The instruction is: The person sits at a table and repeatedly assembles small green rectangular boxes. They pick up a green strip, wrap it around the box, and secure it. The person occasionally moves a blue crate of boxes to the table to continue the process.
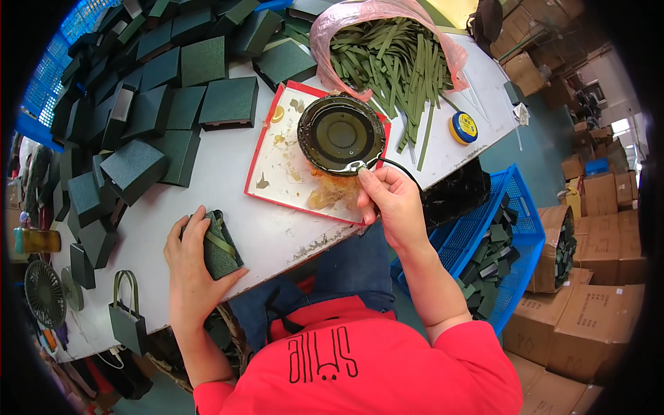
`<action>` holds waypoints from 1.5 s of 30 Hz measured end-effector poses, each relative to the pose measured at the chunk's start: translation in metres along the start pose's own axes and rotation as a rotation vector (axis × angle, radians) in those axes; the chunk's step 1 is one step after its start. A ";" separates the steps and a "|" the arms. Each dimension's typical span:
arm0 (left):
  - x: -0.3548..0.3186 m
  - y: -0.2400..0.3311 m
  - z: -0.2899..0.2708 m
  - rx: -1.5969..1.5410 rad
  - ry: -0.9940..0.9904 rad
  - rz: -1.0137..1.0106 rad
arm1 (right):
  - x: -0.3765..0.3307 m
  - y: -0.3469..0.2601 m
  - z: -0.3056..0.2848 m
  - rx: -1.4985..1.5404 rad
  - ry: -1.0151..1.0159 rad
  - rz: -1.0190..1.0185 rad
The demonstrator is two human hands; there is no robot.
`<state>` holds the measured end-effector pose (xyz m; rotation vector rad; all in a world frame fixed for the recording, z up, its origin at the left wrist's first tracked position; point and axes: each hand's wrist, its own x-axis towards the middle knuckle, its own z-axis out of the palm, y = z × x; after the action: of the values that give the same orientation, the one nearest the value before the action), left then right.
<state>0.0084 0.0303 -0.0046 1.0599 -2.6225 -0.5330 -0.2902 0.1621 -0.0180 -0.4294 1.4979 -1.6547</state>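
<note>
A small dark green textured box (pixel 220 245) with an olive ribbon strip (pixel 220 242) laid across it is gripped by the left hand (pixel 188 266), the thumb beneath its lower edge and the fingers curled over its far side; the box is pressed against the white table (pixel 228 187) close to the near edge. A thin metal handle (pixel 355 166) is pinched between thumb and fingertips of the right hand (pixel 393 200), just at the rim of a round black glue pot (pixel 341 135) that lies directly beyond those fingertips. The pot is set on a red-edged tray (pixel 280 155) smeared with amber glue; a dried amber clump is seen just left of the right hand's thumb. Beyond the pot, a pink plastic bag (pixel 332 28) filled with loose olive ribbon strips (pixel 394 59) is spread open. A round blue and yellow tin (pixel 463 127) lies beyond and to the right of the right hand. Beyond and to the left of the left hand, many finished dark green boxes (pixel 166 76) are piled. A blue crate (pixel 498 235) of dark pieces is placed to the right of the right forearm, below table level.
</note>
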 end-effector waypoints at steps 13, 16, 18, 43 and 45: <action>0.001 -0.003 0.007 -0.220 0.081 0.082 | -0.033 -0.006 0.003 -0.019 -0.180 0.068; 0.006 0.000 0.008 -0.428 0.071 0.198 | -0.049 -0.009 0.014 -0.042 -0.370 0.189; 0.014 0.005 0.005 -0.480 0.046 0.277 | -0.057 -0.008 0.026 -0.081 -0.474 0.263; 0.025 0.020 0.005 -0.541 -0.068 0.457 | -0.057 0.021 0.055 -0.279 -0.722 0.433; 0.024 0.023 0.006 -0.515 -0.077 0.469 | -0.058 0.017 0.059 -0.372 -0.705 0.428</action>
<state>-0.0248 0.0296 0.0026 0.2633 -2.4594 -1.0592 -0.2070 0.1697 -0.0047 -0.7411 1.2281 -0.7637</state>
